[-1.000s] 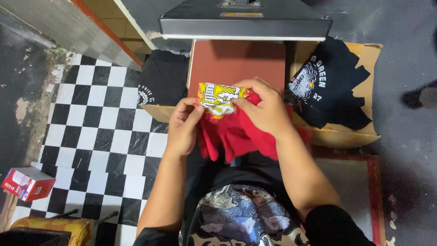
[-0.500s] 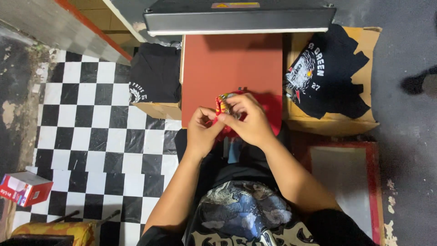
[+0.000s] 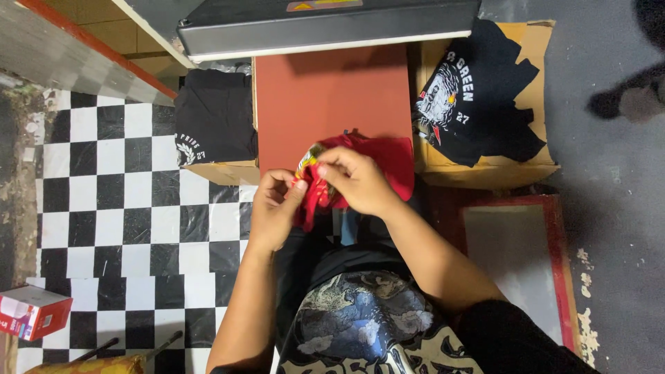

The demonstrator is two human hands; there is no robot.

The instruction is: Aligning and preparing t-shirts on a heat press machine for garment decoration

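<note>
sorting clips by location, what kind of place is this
Probably a small shirt-printing workshop. A heat press hangs open over its red platen, printed black shirts lie on cardboard boxes at either side, and both hands bunch a red printed shirt at the platen's near edge.

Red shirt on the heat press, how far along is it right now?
Done: the press lid is up and the platen bare. In hand: the red shirt is bunched at the platen's front edge, left hand and right hand gripping it. Left: it is not spread flat. Black shirts lie on the boxes beside it.
</note>
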